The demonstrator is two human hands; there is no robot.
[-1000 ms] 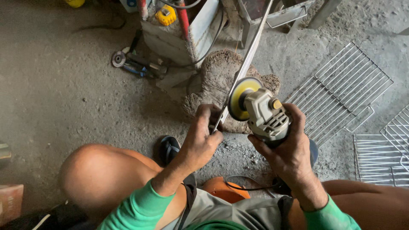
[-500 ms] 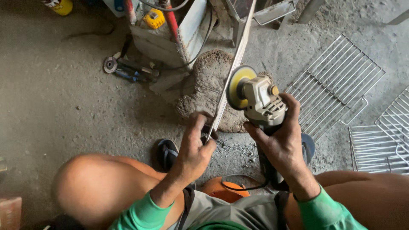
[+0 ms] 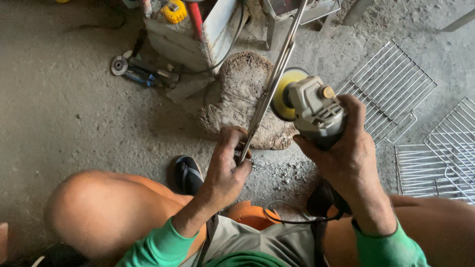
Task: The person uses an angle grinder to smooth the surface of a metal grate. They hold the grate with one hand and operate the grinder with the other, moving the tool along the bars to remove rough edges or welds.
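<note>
Steel rod pinched in left hand fingers, grey grinder gripped by right hand; yellow disc likely to snag, kicking rod loose.

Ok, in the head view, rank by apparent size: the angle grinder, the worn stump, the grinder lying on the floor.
1. Worn stump, largest.
2. Angle grinder in the right hand; nearer the camera, so unsure.
3. Floor grinder, smallest, farther off.

left hand gripping metal rod, grinder apparently touching
</note>
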